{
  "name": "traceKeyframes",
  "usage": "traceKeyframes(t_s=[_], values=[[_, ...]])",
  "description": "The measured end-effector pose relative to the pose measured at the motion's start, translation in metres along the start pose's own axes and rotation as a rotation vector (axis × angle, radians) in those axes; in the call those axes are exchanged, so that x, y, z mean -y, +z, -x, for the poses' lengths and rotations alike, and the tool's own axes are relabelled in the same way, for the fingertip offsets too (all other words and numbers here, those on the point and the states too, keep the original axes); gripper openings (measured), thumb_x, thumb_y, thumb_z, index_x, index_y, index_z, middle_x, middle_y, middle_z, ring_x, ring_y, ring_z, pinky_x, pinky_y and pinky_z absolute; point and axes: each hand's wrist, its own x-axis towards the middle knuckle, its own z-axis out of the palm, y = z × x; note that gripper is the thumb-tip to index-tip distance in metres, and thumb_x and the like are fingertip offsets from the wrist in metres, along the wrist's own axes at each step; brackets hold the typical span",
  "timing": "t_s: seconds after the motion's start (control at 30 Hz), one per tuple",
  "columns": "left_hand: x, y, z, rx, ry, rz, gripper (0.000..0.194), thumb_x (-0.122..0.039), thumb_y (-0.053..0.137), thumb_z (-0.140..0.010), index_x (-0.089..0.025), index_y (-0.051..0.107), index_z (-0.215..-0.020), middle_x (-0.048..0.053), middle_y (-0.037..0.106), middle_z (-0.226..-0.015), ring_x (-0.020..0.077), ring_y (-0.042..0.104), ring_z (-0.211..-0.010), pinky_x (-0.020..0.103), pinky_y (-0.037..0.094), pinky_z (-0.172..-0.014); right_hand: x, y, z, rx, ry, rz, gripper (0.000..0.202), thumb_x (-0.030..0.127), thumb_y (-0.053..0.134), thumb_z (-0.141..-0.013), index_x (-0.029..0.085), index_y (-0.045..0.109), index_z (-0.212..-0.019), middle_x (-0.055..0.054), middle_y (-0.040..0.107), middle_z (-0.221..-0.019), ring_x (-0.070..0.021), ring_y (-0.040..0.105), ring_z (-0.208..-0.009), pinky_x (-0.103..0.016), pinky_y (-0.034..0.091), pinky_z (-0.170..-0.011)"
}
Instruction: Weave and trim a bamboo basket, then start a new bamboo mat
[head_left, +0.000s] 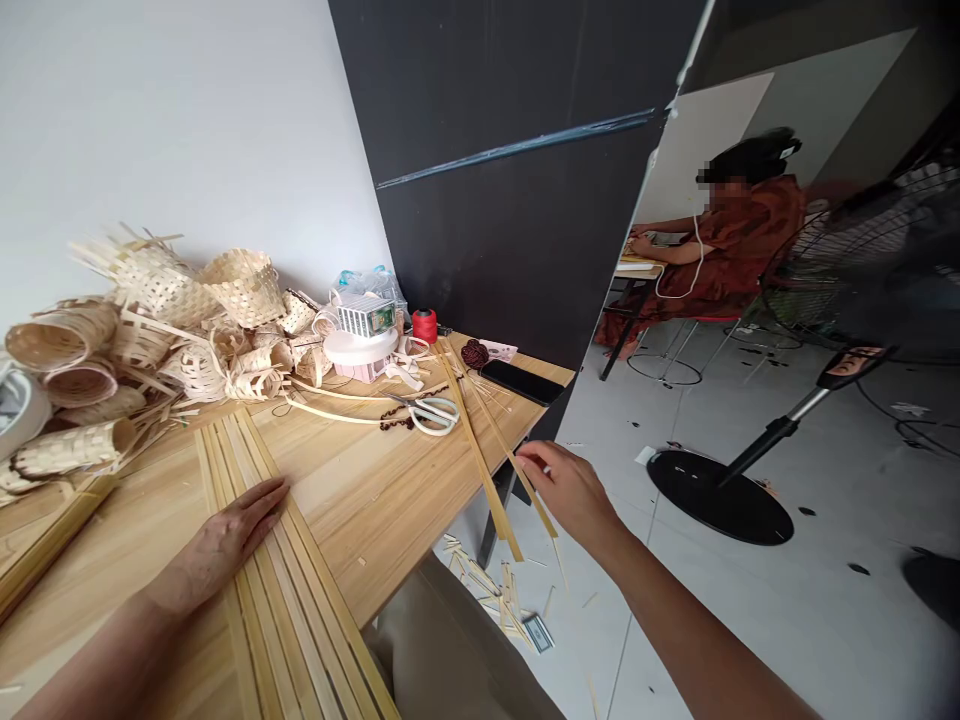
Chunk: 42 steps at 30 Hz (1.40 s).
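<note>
Several long bamboo strips [300, 590] lie side by side on the wooden table. My left hand [225, 535] rests flat across them, fingers stretched out and holding nothing. Beyond the table's right edge, my right hand [566, 490] has its thumb and fingers pinched at a thin bamboo strip [499, 432]. A wider strip [478, 455] lies just left of that one, its near end sticking out past the edge. White-handled scissors [433, 415] lie on the table between my two hands.
Woven baskets [169, 290] are heaped at the back left. A red thread spool [424, 325] and black phone [523, 382] sit near the dark panel [510, 240]. Scraps and a stand [720, 497] are on the floor. A seated person [750, 240] works beyond.
</note>
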Motion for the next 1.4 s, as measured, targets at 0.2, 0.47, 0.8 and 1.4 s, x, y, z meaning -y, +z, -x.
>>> traceKeyframes(t_s=[0.2,0.47,0.8,1.4], values=[[0.0,-0.001,0.0,-0.02,0.006,0.028,0.043,-0.042,0.027,-0.087,-0.029,0.053,-0.118,-0.002,0.053,-0.124,0.0164,0.053,-0.111,0.026,0.044,-0.095,0.024,-0.002,0.04,0.299,0.134,0.09,0.026,0.033,0.045,-0.076,0.024,0.053,-0.098,-0.002,0.064,-0.091,-0.0131,0.056,-0.051,-0.027,0.04,-0.052],[0.004,0.005,0.003,0.005,-0.007,0.04,0.047,-0.046,0.028,-0.089,-0.02,0.051,-0.119,0.001,0.05,-0.128,0.0174,0.051,-0.112,0.029,0.039,-0.099,0.026,0.023,0.034,0.224,0.138,0.035,0.041,0.019,0.05,-0.069,0.024,0.05,-0.11,0.004,0.057,-0.062,-0.0165,0.055,-0.063,-0.027,0.038,-0.058],[-0.001,-0.001,0.001,0.01,-0.004,0.031,0.04,-0.04,0.032,-0.087,-0.03,0.05,-0.121,-0.007,0.05,-0.127,0.0172,0.05,-0.113,0.028,0.042,-0.098,0.032,0.022,0.046,0.245,0.412,-0.873,0.024,0.031,0.062,-0.066,0.02,0.048,-0.083,-0.002,0.063,-0.077,-0.0128,0.057,-0.054,-0.025,0.04,-0.05],[0.006,0.006,0.001,-0.017,0.008,0.002,0.045,-0.045,0.03,-0.087,-0.02,0.056,-0.115,0.002,0.056,-0.122,0.0164,0.054,-0.109,0.027,0.042,-0.096,0.031,0.042,0.049,0.251,0.617,-1.361,0.029,0.025,0.081,-0.05,0.018,0.062,-0.071,0.005,0.053,-0.058,-0.0053,0.048,-0.048,-0.014,0.029,-0.036]])
